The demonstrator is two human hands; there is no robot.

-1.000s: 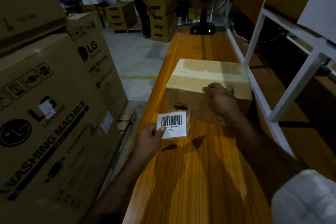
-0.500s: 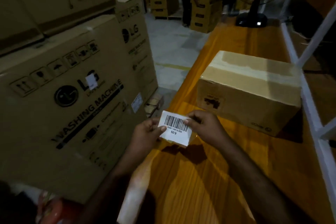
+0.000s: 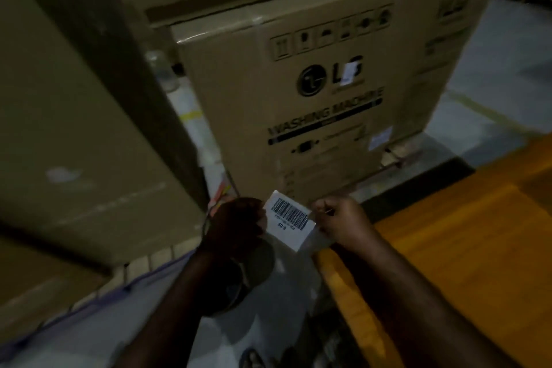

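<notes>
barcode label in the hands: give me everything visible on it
The label is a small white rectangle, paper or sticker stock by its look, flat and uncreased. It carries a black barcode with two short lines of print below, too blurred to read. It is held in the air, tilted, its print upside down to the camera. The left hand grips its left edge, the right hand pinches its right edge. It hangs before the foot of the carton, beside the table.
</notes>
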